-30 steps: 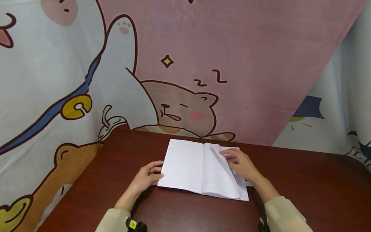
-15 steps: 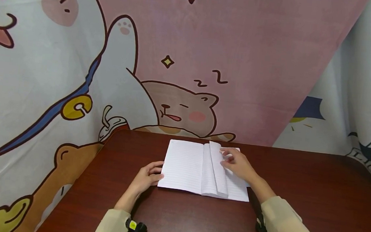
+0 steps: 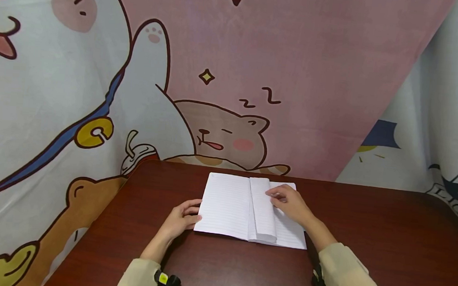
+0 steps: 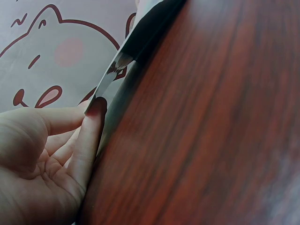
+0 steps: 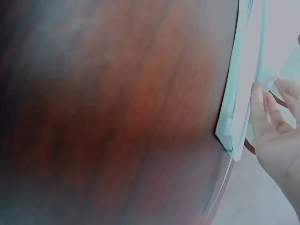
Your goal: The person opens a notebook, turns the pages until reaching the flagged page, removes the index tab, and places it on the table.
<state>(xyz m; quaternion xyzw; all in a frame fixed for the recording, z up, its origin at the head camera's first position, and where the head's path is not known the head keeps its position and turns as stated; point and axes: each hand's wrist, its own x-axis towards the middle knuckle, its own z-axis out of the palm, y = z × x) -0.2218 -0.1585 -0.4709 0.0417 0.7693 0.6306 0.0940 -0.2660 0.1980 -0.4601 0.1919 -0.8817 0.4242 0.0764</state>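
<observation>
Right, going left to right: the left hand pinches the left edge of the open notebook, and in the left wrist view we see that edge tipped up off the worktop. The notebook sits near the worktop's far edge, right of its far left corner. Its left half is ruled and spread open, so we'd call the opening done. By the spine, one leaf is bent over leftward, bend on the right, not laid down yet; we judge this page turn roughly half done. The right hand is narrow, thumb and fingertips on that leaf at its bend; how firm the hold is, we can't tell. Beyond it, the ruled right page shows along its outer side. What's left, on our read: the leaf across the spine and flat. Whether more pages need turning, we can't tell.
</observation>
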